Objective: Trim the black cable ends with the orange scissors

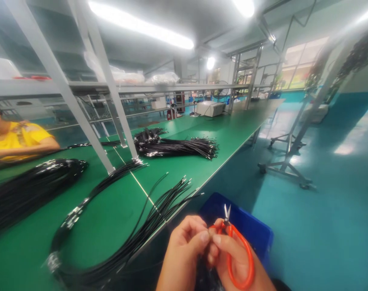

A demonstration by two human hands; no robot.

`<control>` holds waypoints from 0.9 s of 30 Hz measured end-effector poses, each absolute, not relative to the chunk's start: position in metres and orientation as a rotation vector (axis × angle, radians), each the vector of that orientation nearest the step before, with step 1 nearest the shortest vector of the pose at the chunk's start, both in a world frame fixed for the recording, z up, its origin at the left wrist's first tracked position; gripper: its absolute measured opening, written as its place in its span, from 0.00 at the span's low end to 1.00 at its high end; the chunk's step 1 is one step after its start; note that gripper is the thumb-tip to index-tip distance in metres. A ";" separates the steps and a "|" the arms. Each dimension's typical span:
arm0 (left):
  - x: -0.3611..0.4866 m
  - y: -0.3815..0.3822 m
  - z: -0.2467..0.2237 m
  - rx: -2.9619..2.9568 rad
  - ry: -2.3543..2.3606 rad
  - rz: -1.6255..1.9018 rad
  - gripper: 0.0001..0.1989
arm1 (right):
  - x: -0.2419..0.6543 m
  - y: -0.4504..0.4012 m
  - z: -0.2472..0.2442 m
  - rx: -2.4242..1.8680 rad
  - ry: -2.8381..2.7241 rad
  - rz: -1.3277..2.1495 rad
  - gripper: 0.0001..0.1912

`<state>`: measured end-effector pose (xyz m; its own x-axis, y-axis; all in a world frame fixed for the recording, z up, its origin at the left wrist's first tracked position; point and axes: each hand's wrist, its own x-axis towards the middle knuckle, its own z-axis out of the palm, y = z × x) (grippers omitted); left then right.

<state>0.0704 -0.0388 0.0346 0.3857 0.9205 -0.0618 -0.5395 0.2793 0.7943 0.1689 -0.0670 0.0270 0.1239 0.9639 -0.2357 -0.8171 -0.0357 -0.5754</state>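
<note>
In the head view, at the bottom centre, my left hand (185, 240) is closed, thumb and fingers pinched together at my right hand's fingertips. My right hand (229, 250) has a pair of scissors (248, 250) with orange handles looped around it. Their short metal blades point up and stand slightly apart. Its thumb and forefinger also pinch close to my left thumb; whatever small piece lies between them is too blurred to name. Dark material shows under my hands. A curved bundle of black cables (159, 216) with silvery tips lies on the green table (150, 184), left of my hands.
A blue bin (264, 236) stands below the table edge, behind my right hand. More black cable bundles (184, 147) (35, 182) lie on the table. Grey shelf posts (120, 97) rise from it. A person in yellow (23, 137) sits at left. A wheeled metal frame (288, 161) stands at right.
</note>
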 end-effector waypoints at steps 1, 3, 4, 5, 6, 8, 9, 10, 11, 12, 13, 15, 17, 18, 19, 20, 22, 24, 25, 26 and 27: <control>0.071 -0.039 0.035 0.742 0.591 1.049 0.10 | 0.169 -0.066 0.026 -0.689 -0.273 1.464 0.10; 0.071 -0.039 0.035 0.725 0.609 1.042 0.09 | 0.169 -0.065 0.023 -0.719 -0.283 1.473 0.09; 0.071 -0.039 0.034 0.742 0.619 1.042 0.09 | 0.169 -0.065 0.022 -0.737 -0.286 1.475 0.09; 0.070 -0.039 0.032 0.770 0.630 1.044 0.09 | 0.169 -0.065 0.021 -0.747 -0.286 1.477 0.09; 0.070 -0.038 0.031 0.794 0.641 1.048 0.09 | 0.169 -0.065 0.021 -0.747 -0.283 1.476 0.08; 0.068 -0.036 0.028 0.820 0.665 1.061 0.09 | 0.169 -0.065 0.023 -0.710 -0.278 1.468 0.08; 0.067 -0.036 0.027 0.840 0.692 1.081 0.08 | 0.169 -0.065 0.024 -0.690 -0.276 1.465 0.08; 0.065 -0.036 0.027 0.889 0.738 1.116 0.06 | 0.170 -0.064 0.026 -0.681 -0.269 1.463 0.08; 0.063 -0.036 0.027 0.983 0.805 1.170 0.04 | 0.170 -0.064 0.028 -0.682 -0.261 1.461 0.08; 0.062 -0.037 0.028 1.126 0.884 1.241 0.03 | 0.170 -0.064 0.030 -0.690 -0.250 1.462 0.09; 0.061 -0.038 0.029 1.307 0.976 1.318 0.03 | 0.170 -0.064 0.031 -0.699 -0.236 1.470 0.09; 0.060 -0.041 0.031 1.635 1.137 1.443 0.06 | 0.169 -0.065 0.033 -0.707 -0.212 1.497 0.10; 0.059 -0.043 0.033 1.800 1.231 1.484 0.07 | 0.168 -0.065 0.032 -0.703 -0.202 1.523 0.11; 0.057 -0.043 0.034 1.830 1.260 1.486 0.07 | 0.168 -0.064 0.031 -0.697 -0.205 1.522 0.11; 0.056 -0.043 0.034 1.843 1.275 1.475 0.07 | 0.168 -0.064 0.031 -0.689 -0.210 1.511 0.11; 0.054 -0.042 0.034 1.846 1.276 1.460 0.07 | 0.168 -0.064 0.030 -0.681 -0.217 1.496 0.10; 0.050 -0.040 0.035 1.801 1.227 1.363 0.07 | 0.167 -0.064 0.031 -0.668 -0.233 1.482 0.09; 0.048 -0.040 0.034 1.659 1.079 1.186 0.05 | 0.168 -0.064 0.033 -0.648 -0.250 1.499 0.08; 0.049 -0.040 0.033 1.566 1.006 1.119 0.04 | 0.168 -0.064 0.034 -0.638 -0.255 1.513 0.07; 0.050 -0.042 0.033 1.482 0.952 1.082 0.04 | 0.168 -0.064 0.036 -0.629 -0.261 1.520 0.07; 0.052 -0.043 0.031 1.421 0.923 1.074 0.04 | 0.168 -0.064 0.037 -0.631 -0.266 1.520 0.07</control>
